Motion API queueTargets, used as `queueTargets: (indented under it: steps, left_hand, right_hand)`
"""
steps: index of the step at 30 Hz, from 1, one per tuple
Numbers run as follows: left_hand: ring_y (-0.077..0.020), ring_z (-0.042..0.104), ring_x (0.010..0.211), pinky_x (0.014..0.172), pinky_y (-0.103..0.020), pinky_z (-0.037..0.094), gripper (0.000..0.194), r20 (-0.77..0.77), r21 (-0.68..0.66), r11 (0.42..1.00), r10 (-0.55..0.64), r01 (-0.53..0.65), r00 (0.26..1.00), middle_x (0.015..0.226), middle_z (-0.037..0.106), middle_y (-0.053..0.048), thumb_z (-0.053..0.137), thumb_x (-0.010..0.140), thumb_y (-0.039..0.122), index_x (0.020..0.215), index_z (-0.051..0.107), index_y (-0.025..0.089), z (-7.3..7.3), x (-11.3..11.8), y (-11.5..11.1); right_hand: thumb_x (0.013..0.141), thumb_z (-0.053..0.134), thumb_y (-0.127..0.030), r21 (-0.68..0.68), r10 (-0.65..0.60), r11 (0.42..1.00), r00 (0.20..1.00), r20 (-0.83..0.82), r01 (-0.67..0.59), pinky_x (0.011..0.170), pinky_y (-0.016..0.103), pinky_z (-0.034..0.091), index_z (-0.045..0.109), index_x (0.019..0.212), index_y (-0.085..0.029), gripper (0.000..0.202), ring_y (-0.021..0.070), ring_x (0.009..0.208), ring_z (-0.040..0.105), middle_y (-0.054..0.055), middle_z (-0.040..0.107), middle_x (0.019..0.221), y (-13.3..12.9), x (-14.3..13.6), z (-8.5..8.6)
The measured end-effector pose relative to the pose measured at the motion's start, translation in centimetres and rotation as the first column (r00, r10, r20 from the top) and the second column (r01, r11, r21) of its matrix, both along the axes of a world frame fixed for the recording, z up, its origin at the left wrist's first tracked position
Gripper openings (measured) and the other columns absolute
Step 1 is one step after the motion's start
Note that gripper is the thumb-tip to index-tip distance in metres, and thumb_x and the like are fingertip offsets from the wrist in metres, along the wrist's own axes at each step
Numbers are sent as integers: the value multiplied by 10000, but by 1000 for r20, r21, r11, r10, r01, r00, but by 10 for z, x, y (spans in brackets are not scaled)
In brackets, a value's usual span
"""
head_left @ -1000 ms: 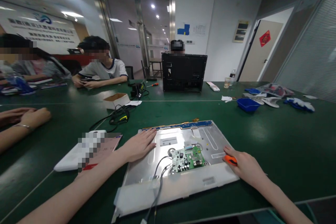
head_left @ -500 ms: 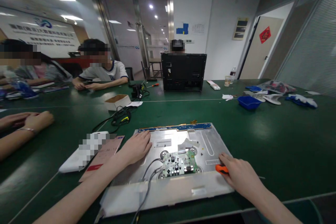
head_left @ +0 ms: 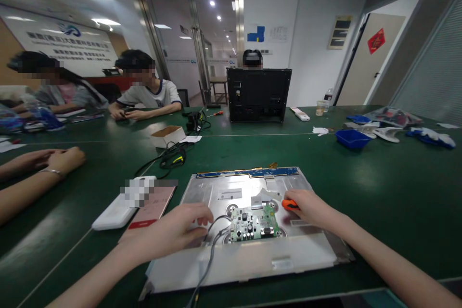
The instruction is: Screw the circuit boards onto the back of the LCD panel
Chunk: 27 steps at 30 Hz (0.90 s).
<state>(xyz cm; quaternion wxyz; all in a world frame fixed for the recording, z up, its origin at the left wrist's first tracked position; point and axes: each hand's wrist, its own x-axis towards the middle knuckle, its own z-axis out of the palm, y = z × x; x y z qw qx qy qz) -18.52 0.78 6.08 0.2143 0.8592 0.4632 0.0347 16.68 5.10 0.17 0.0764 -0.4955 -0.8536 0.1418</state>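
A metal display panel point(head_left: 205, 192) lies on the green table with a green circuit board point(head_left: 254, 224) at its middle and a blue strip board point(head_left: 249, 172) along its far edge. My left hand point(head_left: 187, 225) is over the panel's left part beside the dark cables point(head_left: 212, 240), thumb and fingers apart, with nothing visible in it. My right hand point(head_left: 308, 206) is closed round an orange-handled tool point(head_left: 289, 205) just right of the circuit board. The tool's far end cannot be made out.
Left of the panel lie a white device point(head_left: 124, 204) and a pink booklet point(head_left: 155, 207). Farther off are an open carton point(head_left: 167, 136), a black monitor housing point(head_left: 259, 95) and a blue tray point(head_left: 352, 138). Another person's hands point(head_left: 65, 161) rest at the left; others sit opposite.
My left hand has come off the panel's upper left and moved nearer to me, towards the cables. My right hand has moved the orange tool from the right edge inward and away from me.
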Motion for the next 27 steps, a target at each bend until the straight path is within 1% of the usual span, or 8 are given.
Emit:
queueTargets:
  steps: [3, 5, 9, 11, 15, 20, 24, 27]
  left_hand:
    - [-202, 606, 855, 749, -293, 460, 178, 16, 9, 999, -35, 35, 999, 928, 668, -51, 478, 872, 245, 913, 644, 195, -11, 5, 5]
    - [-199, 600, 853, 737, -283, 459, 169, 30, 3, 998, -66, 66, 997, 930, 662, -51, 494, 853, 214, 913, 650, 193, -16, 9, 8]
    - [-191, 583, 831, 699, -262, 443, 211, 35, -56, 993, -99, 101, 994, 903, 646, -31, 531, 756, 131, 908, 663, 195, -19, 16, 10]
    - [-187, 574, 824, 687, -258, 429, 227, 50, -73, 993, -91, 94, 995, 888, 635, -22, 534, 733, 116, 901, 663, 197, -19, 17, 9]
    - [-180, 559, 805, 697, -262, 406, 180, 122, -73, 993, -81, 90, 989, 857, 626, -21, 535, 732, 107, 849, 645, 186, -26, 17, 9]
    - [-176, 554, 796, 703, -267, 395, 130, 180, -30, 994, -99, 106, 979, 828, 619, -23, 513, 801, 110, 801, 620, 185, -37, 14, 10]
    - [-173, 556, 799, 712, -270, 415, 138, 193, 24, 995, -99, 97, 976, 864, 628, -30, 485, 877, 168, 833, 614, 188, -35, 11, 16]
    - [-178, 557, 809, 732, -284, 436, 166, 216, 113, 992, -77, 54, 973, 890, 631, -38, 452, 895, 173, 863, 615, 186, -30, 17, 32]
  right_hand:
    - [835, 578, -118, 13, 1, 1000, 1000, -6, -1, 722, 277, 399, 620, 887, -170, 85, 214, 844, 619, 77, 680, 934, 11, 0, -1]
    - [855, 572, -147, 22, 1, 1000, 1000, -20, 0, 730, 280, 405, 617, 944, -171, 102, 219, 859, 624, 82, 687, 943, 18, 1, 0]
    - [875, 577, -189, 30, 32, 999, 998, -55, -30, 767, 280, 427, 579, 1142, -202, 268, 218, 927, 640, 78, 699, 1054, 28, 0, 0]
    - [861, 587, -164, 30, 62, 998, 996, -66, -60, 782, 273, 427, 607, 1100, -214, 245, 206, 934, 640, 59, 704, 1058, 31, -2, 0]
    - [847, 572, -104, 45, 67, 997, 996, -66, -64, 761, 269, 411, 646, 909, -179, 123, 194, 852, 626, 56, 705, 922, 35, -9, -3]
    - [835, 571, -80, 74, 14, 997, 999, -34, -12, 729, 279, 389, 640, 896, -155, 119, 212, 827, 610, 85, 688, 898, 33, -11, -8]
    - [802, 595, -53, 91, -18, 996, 1000, -4, 19, 728, 277, 379, 647, 928, -155, 171, 221, 866, 604, 104, 665, 978, 29, -10, -9]
    - [830, 569, -68, 95, -39, 995, 999, 1, 38, 719, 269, 378, 649, 890, -152, 131, 208, 843, 600, 92, 660, 930, 28, -10, -9]
